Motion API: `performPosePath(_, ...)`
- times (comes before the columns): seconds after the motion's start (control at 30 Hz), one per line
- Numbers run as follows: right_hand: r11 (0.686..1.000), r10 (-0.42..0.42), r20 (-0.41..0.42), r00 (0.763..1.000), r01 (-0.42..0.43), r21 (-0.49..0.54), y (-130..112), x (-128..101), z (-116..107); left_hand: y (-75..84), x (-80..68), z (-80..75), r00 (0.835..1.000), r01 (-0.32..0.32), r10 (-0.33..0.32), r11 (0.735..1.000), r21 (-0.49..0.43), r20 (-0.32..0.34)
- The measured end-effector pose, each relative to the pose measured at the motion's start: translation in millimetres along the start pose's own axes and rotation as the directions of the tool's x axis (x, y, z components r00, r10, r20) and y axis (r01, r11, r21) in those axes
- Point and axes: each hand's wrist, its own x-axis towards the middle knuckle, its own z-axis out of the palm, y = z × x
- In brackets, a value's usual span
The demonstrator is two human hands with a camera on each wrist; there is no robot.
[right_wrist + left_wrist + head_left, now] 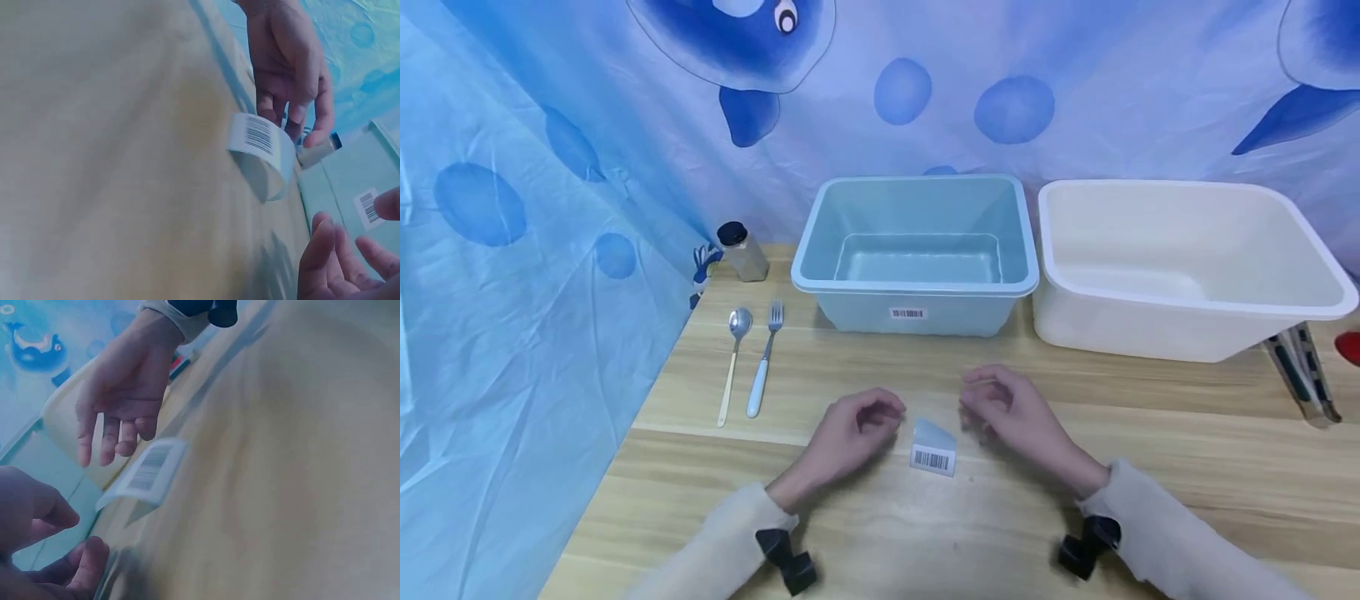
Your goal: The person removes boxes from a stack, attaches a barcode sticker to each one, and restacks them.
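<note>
A curled label strip with a printed barcode (934,447) stands arched on the wooden table (880,550), between the two hands. Just to its left is my left hand (862,429), fingers loosely bent and nothing in them. My right hand (1006,410) hovers on the other side, likewise loosely bent with nothing held. The left wrist view shows a gap between the left fingertips and the barcode strip (149,472). From the right wrist, the strip (259,139) appears bowed up off the wood, apart from the right fingertips.
Behind the hands stand a light blue bin (917,308) with a barcode sticker and a white bin (1150,325). At left lie a spoon (732,358) and a fork (763,367), near a black-capped jar (745,254). Long thin items (1303,371) lie right of the white bin.
</note>
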Motion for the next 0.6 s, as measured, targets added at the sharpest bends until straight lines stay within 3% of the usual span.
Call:
performPosePath(0.23,0.999,0.042,0.005,0.999,-0.042,0.0,8.4,-35.9,9.8,4.4,-22.9,15.0,0.997,0.041,-0.032,0.99,-0.133,0.072)
performPosePath(0.43,0.993,0.036,0.083,0.996,-0.045,0.109,15.8,-48.1,28.1,9.3,-28.9,27.5,0.997,0.06,-0.053,0.988,-0.143,0.049)
performPosePath(0.6,0.988,0.038,0.084,0.996,-0.05,0.143,18.2,-47.9,33.7,9.3,-29.9,33.5,0.996,0.08,-0.074,0.987,-0.142,0.044)
